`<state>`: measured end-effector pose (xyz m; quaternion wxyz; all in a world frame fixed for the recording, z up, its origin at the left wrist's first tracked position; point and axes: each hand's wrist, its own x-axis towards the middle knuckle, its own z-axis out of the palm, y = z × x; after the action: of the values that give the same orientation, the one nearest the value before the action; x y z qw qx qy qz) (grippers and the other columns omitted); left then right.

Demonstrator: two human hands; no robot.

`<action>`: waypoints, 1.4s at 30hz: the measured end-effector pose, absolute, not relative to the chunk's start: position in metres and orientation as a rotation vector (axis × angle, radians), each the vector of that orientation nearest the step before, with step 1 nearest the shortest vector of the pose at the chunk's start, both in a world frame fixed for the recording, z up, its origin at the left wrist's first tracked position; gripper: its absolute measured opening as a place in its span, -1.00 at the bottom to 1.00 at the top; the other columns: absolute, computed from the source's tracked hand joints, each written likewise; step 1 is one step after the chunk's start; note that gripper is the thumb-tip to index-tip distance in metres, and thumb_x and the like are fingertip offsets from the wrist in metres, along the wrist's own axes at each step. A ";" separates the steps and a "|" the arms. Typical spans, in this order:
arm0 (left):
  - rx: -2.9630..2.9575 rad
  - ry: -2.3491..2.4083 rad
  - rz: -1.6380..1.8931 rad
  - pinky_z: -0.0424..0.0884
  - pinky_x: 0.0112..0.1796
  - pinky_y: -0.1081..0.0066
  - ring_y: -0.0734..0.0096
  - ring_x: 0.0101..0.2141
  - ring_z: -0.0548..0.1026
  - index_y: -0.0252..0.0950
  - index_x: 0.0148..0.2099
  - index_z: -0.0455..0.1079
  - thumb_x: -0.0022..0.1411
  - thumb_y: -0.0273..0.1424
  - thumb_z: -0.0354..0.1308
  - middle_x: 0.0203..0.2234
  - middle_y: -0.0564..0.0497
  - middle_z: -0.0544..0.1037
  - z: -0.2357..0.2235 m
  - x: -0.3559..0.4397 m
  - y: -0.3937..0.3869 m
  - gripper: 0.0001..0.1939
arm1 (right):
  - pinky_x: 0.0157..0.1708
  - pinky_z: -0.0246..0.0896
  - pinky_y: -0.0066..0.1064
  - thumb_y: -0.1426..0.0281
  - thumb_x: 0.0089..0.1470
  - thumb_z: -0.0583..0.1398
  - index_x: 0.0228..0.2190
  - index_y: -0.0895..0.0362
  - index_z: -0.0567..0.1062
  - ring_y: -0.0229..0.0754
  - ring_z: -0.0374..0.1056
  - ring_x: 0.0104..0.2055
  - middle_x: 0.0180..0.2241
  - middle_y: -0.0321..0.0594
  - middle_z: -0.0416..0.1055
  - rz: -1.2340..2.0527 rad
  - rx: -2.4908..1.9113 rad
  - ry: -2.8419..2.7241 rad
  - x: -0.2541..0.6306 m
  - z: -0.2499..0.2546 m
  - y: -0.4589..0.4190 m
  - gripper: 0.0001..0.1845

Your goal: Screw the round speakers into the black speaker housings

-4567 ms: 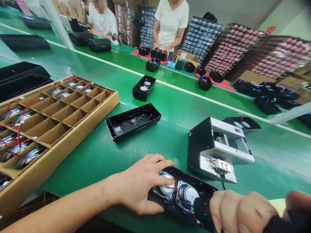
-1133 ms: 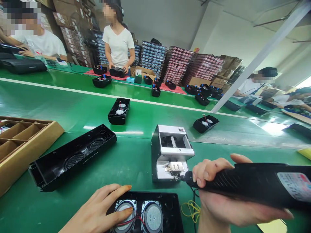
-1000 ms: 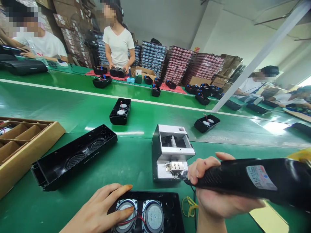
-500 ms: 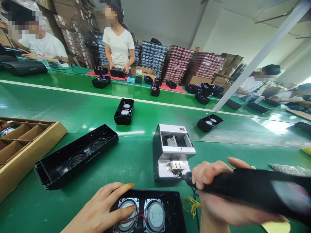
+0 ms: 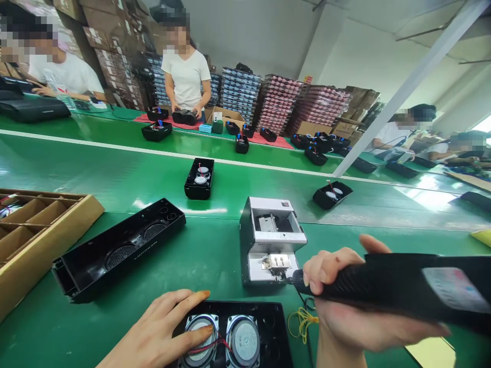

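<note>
My left hand (image 5: 161, 327) lies with fingers spread over the left part of a black speaker housing (image 5: 274, 327). Its thumb rests on the left of two round speaker drivers (image 5: 244, 341), and red and black wires run between them. Wrapped around a black electric screwdriver (image 5: 387, 286), my right hand (image 5: 345, 312) holds it nearly level. The screwdriver's tip points left and meets the front of a white screw feeder (image 5: 274, 240), at its small metal block. Whether a screw sits on the tip cannot be made out.
An open black housing (image 5: 126, 248) lies left, beside a cardboard divider box (image 5: 53, 240). Beyond, housings with drivers (image 5: 199, 179) sit on the green belt (image 5: 245, 179). Yellow string (image 5: 303, 322) lies near the feeder. Co-workers (image 5: 187, 76) work across, before stacked goods.
The housings on the near belt have shifted slightly right. The screwdriver's rear end has risen a little, its tip staying at the feeder. My left hand stays in place.
</note>
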<state>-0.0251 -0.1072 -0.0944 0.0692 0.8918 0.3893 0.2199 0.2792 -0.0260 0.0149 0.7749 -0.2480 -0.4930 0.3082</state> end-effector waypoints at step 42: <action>3.094 1.136 0.647 0.22 0.11 -0.03 -0.03 0.09 0.37 0.12 0.32 0.34 0.44 -0.33 0.14 0.32 -0.17 0.30 -0.106 0.034 -0.092 -0.54 | -0.78 0.10 -0.43 -0.37 0.06 0.08 -0.06 0.04 0.48 -0.28 0.15 -0.77 -0.65 -0.45 0.36 0.727 -0.598 -1.050 0.273 0.023 -0.006 -0.20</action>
<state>0.0339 -0.0925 -0.1055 -0.1082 0.9158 0.3361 0.1915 0.2731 -0.0060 0.0229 0.7614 -0.2750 -0.4827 0.3342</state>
